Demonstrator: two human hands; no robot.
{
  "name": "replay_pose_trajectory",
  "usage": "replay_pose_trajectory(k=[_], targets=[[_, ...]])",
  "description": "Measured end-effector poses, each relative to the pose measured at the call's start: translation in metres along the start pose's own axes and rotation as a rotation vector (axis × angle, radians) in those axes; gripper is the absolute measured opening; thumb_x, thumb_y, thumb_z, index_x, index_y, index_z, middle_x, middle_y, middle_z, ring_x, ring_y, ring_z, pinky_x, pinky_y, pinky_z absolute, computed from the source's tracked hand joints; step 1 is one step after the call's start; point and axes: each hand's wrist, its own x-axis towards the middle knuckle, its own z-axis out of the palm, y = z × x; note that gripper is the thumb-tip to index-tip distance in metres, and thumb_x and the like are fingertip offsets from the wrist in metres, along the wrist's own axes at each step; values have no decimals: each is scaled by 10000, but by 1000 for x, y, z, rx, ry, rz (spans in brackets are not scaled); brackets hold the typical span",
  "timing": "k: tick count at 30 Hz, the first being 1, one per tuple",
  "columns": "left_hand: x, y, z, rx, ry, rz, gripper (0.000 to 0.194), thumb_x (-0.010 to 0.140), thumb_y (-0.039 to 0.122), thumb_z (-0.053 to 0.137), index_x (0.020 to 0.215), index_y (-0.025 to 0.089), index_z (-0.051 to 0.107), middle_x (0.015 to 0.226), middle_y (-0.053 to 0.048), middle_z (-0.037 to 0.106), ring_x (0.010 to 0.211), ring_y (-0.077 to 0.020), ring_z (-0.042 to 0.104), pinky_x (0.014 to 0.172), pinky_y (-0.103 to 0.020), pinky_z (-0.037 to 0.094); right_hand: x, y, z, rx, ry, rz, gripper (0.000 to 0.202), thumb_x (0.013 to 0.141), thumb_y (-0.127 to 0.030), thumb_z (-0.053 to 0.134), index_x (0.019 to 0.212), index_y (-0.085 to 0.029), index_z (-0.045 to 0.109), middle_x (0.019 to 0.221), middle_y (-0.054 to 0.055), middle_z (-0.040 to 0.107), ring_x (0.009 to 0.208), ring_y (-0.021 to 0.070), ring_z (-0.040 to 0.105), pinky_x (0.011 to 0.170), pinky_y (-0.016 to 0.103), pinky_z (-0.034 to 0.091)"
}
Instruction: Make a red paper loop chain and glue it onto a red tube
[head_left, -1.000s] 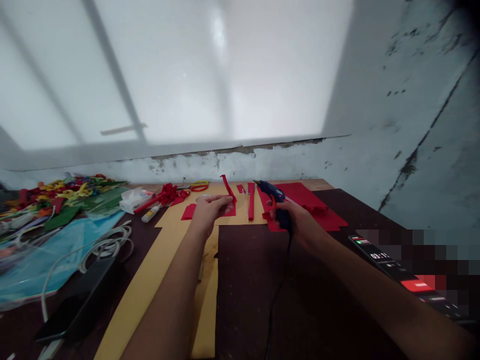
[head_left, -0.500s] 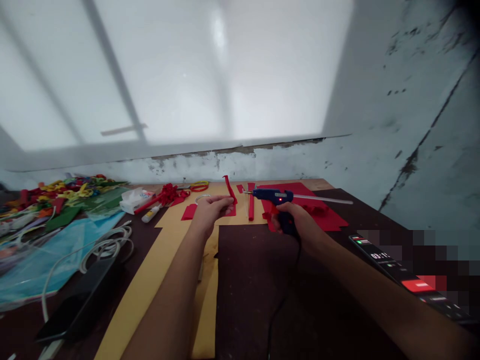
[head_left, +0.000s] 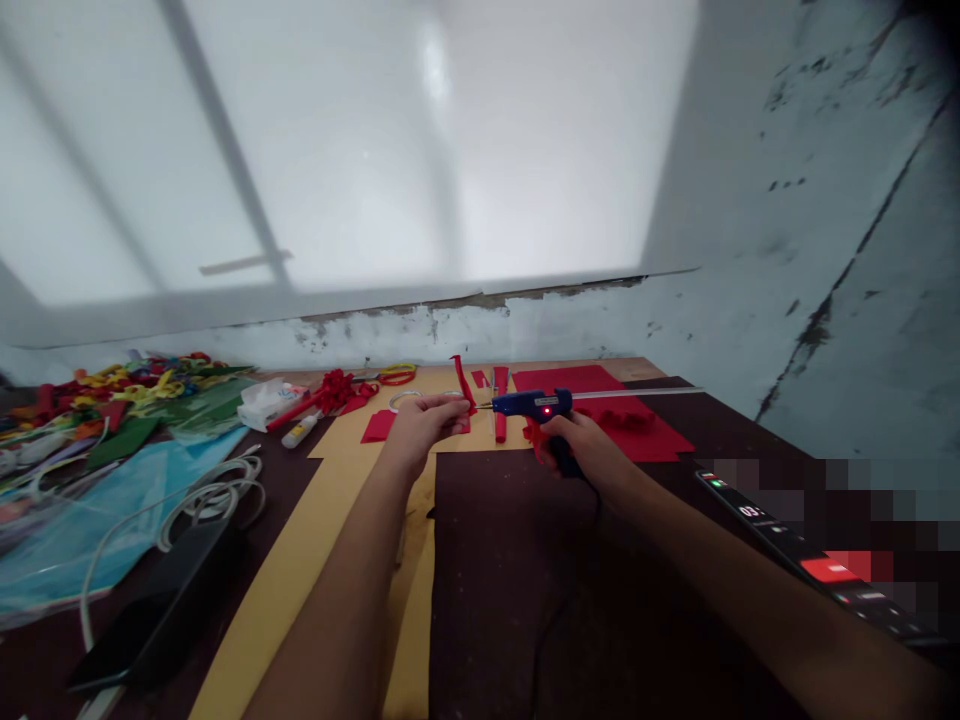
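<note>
I have the left hand (head_left: 429,428) with its fingers pinched closed on a narrow red strip (head_left: 461,380), held up above tan paper (head_left: 474,443) on the worktop (head_left: 487,580). My right hand's (head_left: 589,450) fingers wrap the grip of a blue hot-glue gun (head_left: 532,404). Its nozzle points at the strip's lower end; whether they touch, I cannot tell.
</note>
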Motion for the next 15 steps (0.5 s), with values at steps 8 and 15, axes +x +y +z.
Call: replay_pose_trajectory(k=[8,15], targets=[[0,1,0,18,-12,-10,229,601,255,848,768,124,765,687,-40,697,627,-104,612,658,-234,500,-1,0,1,-22,8,10,138,730,-327,558,728,-204,496,486,-13,552,429,134,474,406,253,378],[-2,3,1,47,-24,-2,213,608,253,834,764,125,767,671,-37,682,602,-100,587,633,-237,480,-1,0,3,-62,18,14,133,740,-321,557,715,-203,501,498,-6,554,432,137,481,409,261,389]])
